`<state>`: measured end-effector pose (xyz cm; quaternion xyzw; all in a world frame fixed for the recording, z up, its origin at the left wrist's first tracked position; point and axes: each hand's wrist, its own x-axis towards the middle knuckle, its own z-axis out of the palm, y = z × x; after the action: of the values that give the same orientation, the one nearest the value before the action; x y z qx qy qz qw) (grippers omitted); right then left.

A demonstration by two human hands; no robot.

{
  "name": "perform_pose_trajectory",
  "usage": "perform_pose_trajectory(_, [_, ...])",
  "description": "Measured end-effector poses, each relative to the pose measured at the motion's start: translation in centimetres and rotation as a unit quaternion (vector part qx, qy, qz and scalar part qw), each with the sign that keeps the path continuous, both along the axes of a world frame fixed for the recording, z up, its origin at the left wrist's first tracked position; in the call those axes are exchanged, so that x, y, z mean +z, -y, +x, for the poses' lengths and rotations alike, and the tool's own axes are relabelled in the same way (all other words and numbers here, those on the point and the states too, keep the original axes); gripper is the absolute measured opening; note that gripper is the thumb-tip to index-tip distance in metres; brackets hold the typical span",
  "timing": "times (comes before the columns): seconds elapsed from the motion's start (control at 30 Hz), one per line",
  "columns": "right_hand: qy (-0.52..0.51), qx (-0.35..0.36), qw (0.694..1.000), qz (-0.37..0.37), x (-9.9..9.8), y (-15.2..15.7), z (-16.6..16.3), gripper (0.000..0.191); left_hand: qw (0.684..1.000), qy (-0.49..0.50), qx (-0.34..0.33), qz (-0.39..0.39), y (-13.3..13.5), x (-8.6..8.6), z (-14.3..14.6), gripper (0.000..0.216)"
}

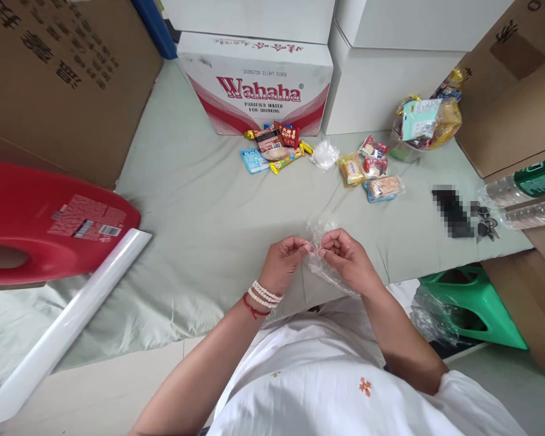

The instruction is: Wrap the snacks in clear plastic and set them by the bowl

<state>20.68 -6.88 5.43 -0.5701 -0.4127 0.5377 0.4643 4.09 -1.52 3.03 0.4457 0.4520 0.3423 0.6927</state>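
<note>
Closest to the head camera is the white shirt (345,381) of the person, with both forearms reaching out over the pale green cloth (200,212) that covers the surface. The left hand (284,261) and right hand (347,257) meet near the middle, and both have their fingertips pinched shut on a thin clear plastic bag (320,257), thumbs and forefingers almost touching each other. The bag is crumpled and see-through so the mouth is hard to make out, but its long axis runs slanted, from the bit sticking up above the fingers down and to the right under the right hand toward the cloth's near edge. The left wrist has a beaded bracelet (266,293) on it. Further out, well apart from the hands, there's a small heap of snack packets (277,148) just in front of a Wahaha water carton (257,82), then another clear bag (324,154) and a few more wrapped snacks (372,172) to the right of it. A bowl stuffed with packets (424,124) sits by the white boxes. Off right are keys (485,224) and two bottles (524,191), a green stool (476,303) lower down. On the left a red plastic stool (40,230) and a white roll (68,321) lying diagonal; nothing lies between the hands and the snacks
</note>
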Motion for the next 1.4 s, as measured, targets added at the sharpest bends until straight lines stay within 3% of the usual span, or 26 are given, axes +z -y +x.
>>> perform_pose_trajectory(0.23, [0.061, -0.125, 0.989, 0.056, 0.3, -0.7, 2.0, 0.018, 0.982, 0.114, 0.126, -0.080, -0.9, 1.2, -3.3, 0.040])
perform_pose_trajectory(0.4, [0.038, -0.146, 0.987, 0.053, 0.5, -1.7, 2.9, 0.015, 0.979, 0.124, 0.127, -0.104, -1.5, 2.0, -5.9, 0.041])
perform_pose_trajectory(0.5, [0.068, -0.121, 0.987, 0.083, 0.6, -2.4, 2.2, 0.012, 0.992, 0.071, 0.081, -0.070, -1.6, 2.7, -5.7, 0.043])
perform_pose_trajectory(0.6, [0.128, -0.051, 0.982, 0.131, 0.8, -2.9, 0.8, 0.003, 0.998, 0.008, 0.053, -0.032, -2.5, 3.3, -3.9, 0.053])
perform_pose_trajectory(0.73, [0.259, 0.071, 0.937, 0.223, 1.7, -3.5, -1.0, 0.016, 0.995, -0.079, 0.046, 0.037, -4.8, 2.5, -1.0, 0.035])
perform_pose_trajectory(0.83, [0.303, 0.095, 0.910, 0.266, 2.2, -3.5, -1.6, 0.019, 0.995, -0.037, 0.087, 0.019, -6.0, 1.3, -0.3, 0.029])
perform_pose_trajectory(0.97, [0.260, -0.059, 0.945, 0.187, 1.9, -3.1, -0.8, 0.010, 0.980, 0.077, 0.176, -0.056, -5.7, 0.5, -1.9, 0.037])
perform_pose_trajectory(1.03, [0.185, -0.142, 0.964, 0.128, 1.4, -3.0, 0.0, 0.006, 0.968, 0.122, 0.201, -0.090, -5.2, 0.6, -3.3, 0.041])
perform_pose_trajectory(1.13, [0.054, -0.223, 0.971, 0.066, 0.9, -3.6, 1.4, 0.014, 0.948, 0.192, 0.216, -0.131, -4.9, 1.1, -5.5, 0.044])
perform_pose_trajectory(1.27, [-0.060, -0.256, 0.965, 0.020, 0.8, -5.0, 3.1, 0.023, 0.937, 0.234, 0.206, -0.157, -4.7, 1.3, -8.2, 0.044])
perform_pose_trajectory(1.4, [-0.076, -0.228, 0.970, -0.031, 0.1, -6.4, 4.4, 0.029, 0.961, 0.128, 0.202, -0.136, -5.0, 0.7, -10.5, 0.049])
